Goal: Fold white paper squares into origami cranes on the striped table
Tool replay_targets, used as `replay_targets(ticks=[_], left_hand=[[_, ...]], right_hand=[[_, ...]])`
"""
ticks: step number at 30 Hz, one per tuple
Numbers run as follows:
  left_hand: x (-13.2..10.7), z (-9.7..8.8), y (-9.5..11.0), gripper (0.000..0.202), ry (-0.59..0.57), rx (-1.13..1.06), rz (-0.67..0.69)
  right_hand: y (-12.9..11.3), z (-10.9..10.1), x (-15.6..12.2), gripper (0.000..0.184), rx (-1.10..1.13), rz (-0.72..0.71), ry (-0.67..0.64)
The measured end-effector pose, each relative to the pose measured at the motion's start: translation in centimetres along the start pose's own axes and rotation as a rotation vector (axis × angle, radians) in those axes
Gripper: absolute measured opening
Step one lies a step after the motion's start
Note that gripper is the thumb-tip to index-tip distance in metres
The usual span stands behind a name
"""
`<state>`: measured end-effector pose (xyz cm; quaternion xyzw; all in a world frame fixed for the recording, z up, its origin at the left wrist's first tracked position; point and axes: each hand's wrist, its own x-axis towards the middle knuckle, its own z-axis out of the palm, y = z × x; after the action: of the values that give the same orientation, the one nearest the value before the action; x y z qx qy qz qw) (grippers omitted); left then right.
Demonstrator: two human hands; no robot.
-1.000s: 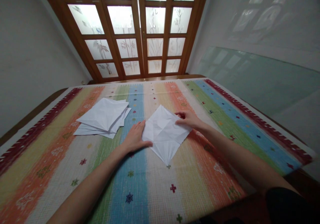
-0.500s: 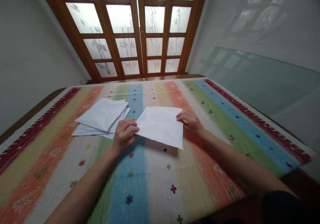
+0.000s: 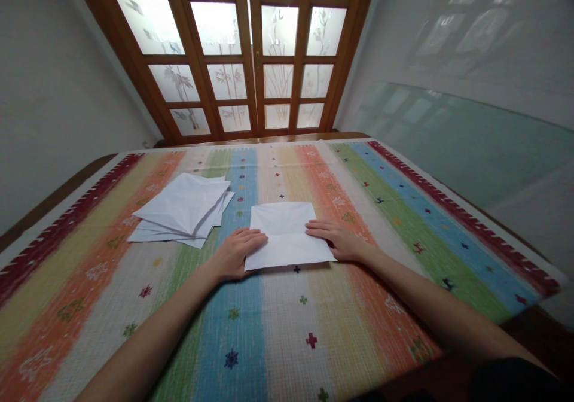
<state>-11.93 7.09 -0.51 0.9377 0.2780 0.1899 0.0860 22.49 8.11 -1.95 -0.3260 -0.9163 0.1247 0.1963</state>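
Observation:
A white square sheet of paper [image 3: 287, 233] lies flat on the striped tablecloth [image 3: 269, 330] in front of me. My left hand [image 3: 237, 252] rests palm down at the sheet's left edge, fingers stretched out onto the paper. My right hand [image 3: 334, 239] lies flat on the sheet's right edge, fingers extended and pointing left. Both hands press on the paper and hold nothing.
A loose stack of white paper sheets [image 3: 183, 209] lies to the left on the cloth. Wooden doors with frosted glass panes [image 3: 251, 49] stand behind the table. A white wall with a pale green lower band [image 3: 461, 139] runs along the right side.
The sheet, first lying as a creased diamond, was lifted and turned by both hands, then laid down square. Both hands now lie flat on its side edges.

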Motion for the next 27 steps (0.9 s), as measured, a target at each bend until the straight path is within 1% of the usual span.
replay_targets(ticks=[2, 5, 7, 8, 10, 11, 13, 15, 16, 17, 19, 20, 21, 23, 25, 27], left_hand=[[0.1, 0.3, -0.6, 0.043, 0.001, -0.030, -0.057], [0.3, 0.8, -1.2, 0.029, 0.069, -0.091, -0.156], [0.7, 0.9, -1.2, 0.021, 0.137, -0.138, -0.267], [1.0, 1.0, -1.2, 0.020, 0.176, -0.153, -0.344], [1.7, 1.2, -1.0, 0.019, 0.259, -0.168, -0.513], [2.0, 1.3, -1.0, 0.023, 0.296, -0.170, -0.583], [2.7, 1.7, -0.8, 0.042, 0.358, -0.139, -0.664], [3.3, 2.0, -0.5, 0.062, 0.388, -0.023, -0.680], [3.6, 2.1, -0.3, 0.067, 0.383, 0.071, -0.669], [3.9, 2.1, 0.0, 0.069, 0.355, 0.167, -0.642], [4.6, 2.1, 0.6, 0.065, 0.225, 0.298, -0.544], [5.1, 2.1, 0.9, 0.063, 0.140, 0.322, -0.492], [5.6, 2.1, 1.0, 0.062, 0.057, 0.325, -0.455], [6.7, 2.2, 1.1, 0.060, -0.074, 0.299, -0.422], [7.6, 2.5, 0.7, 0.062, -0.167, 0.262, -0.412], [8.1, 2.8, 0.3, 0.065, -0.248, 0.222, -0.382]], right_hand=[[0.2, 0.1, -0.1, 0.041, 0.005, 0.013, -0.010], [0.2, 0.2, 0.1, 0.034, 0.037, 0.067, 0.039], [0.0, 0.4, 0.5, 0.028, 0.071, 0.162, 0.103], [-0.1, 0.4, 0.9, 0.026, 0.082, 0.226, 0.136], [-0.4, 0.6, 1.7, 0.032, 0.076, 0.367, 0.196], [-0.4, 0.7, 2.1, 0.035, 0.054, 0.431, 0.221], [-0.5, 0.8, 3.0, 0.037, -0.039, 0.549, 0.263], [-0.6, 0.9, 3.6, 0.033, -0.169, 0.649, 0.281], [-0.6, 0.9, 3.9, 0.030, -0.232, 0.683, 0.286], [-0.6, 1.0, 4.1, 0.026, -0.288, 0.698, 0.293], [-0.6, 1.1, 4.6, 0.019, -0.360, 0.662, 0.311], [-0.6, 1.1, 4.8, 0.021, -0.377, 0.618, 0.315], [-0.6, 1.2, 5.2, 0.026, -0.382, 0.560, 0.304], [-0.5, 1.5, 6.1, 0.041, -0.363, 0.422, 0.228], [-0.4, 2.0, 7.1, 0.052, -0.325, 0.281, 0.100], [-0.3, 2.6, 8.0, 0.056, -0.272, 0.181, -0.031]])
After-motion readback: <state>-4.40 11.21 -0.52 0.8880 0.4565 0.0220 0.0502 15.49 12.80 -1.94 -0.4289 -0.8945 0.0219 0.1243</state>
